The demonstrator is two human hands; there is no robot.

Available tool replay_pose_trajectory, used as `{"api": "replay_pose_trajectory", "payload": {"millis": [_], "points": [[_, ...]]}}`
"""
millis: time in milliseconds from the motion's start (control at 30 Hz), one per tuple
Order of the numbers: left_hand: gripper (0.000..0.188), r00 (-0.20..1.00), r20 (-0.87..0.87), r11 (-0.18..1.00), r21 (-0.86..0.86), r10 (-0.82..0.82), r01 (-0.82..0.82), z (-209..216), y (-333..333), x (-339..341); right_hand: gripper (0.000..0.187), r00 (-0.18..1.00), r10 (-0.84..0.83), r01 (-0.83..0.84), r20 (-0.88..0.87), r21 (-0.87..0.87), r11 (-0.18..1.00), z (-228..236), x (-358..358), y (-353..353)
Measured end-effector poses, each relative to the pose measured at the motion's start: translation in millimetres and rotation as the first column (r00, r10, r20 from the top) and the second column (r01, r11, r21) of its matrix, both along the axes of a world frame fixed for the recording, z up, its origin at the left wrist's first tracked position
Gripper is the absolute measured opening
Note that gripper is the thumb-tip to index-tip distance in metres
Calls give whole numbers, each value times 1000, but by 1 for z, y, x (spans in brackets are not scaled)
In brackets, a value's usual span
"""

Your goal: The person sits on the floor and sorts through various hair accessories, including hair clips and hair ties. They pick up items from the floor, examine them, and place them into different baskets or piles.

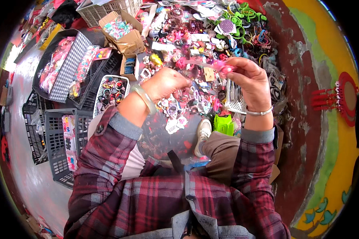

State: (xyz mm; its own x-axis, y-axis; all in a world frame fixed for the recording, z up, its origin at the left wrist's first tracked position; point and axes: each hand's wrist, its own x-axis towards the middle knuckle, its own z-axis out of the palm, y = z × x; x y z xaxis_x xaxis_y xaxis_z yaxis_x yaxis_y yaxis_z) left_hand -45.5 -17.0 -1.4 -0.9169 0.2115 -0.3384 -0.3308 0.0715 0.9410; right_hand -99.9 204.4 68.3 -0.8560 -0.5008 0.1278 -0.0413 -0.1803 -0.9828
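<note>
My right hand (250, 81) is raised over the pile, its thumb and fingers pinching a shiny pink hair ornament (220, 68). A pale, see-through strip (199, 63) reaches leftward from that ornament. To the left, my left hand (166, 83) is closed with its fingertips pressed together; what it holds, if anything, is too small to make out. Beneath both hands spreads a dense heap of hair accessories (205, 105), with bows, flowers and packaged pieces in many colours. Several white and purple flower-shaped pieces (173, 113) lie at its near edge.
At the left stand a white basket (126, 78) of hair ties, a grey crate (60, 151) and a black bin (48, 55). Behind are cardboard boxes (125, 44). Green headbands (247, 14) lie far right. A bright green plastic stool (224, 125) sits by my right shoe (204, 133).
</note>
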Motion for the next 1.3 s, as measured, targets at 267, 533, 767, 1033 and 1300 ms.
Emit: {"api": "replay_pose_trajectory", "payload": {"millis": [267,533,767,1033,1300], "points": [[19,960,-199,915,-388,-197,107,-10,11,0,24,879,209,72,-429,552,831,-13,-1,-7],[20,907,-341,852,-523,-248,36,-5,11,6,17,902,199,86,-384,610,788,-18,0,-10],[20,906,-386,902,-431,-174,-10,-10,10,8,17,924,336,-183,-184,558,809,-29,-5,-4],[19,908,-386,911,-413,-163,-12,-14,10,7,13,996,78,-93,53,447,890,-12,4,-14],[20,933,-336,935,-355,-128,0,-17,9,6,19,984,94,19,-153,611,791,-16,5,-14]]}}
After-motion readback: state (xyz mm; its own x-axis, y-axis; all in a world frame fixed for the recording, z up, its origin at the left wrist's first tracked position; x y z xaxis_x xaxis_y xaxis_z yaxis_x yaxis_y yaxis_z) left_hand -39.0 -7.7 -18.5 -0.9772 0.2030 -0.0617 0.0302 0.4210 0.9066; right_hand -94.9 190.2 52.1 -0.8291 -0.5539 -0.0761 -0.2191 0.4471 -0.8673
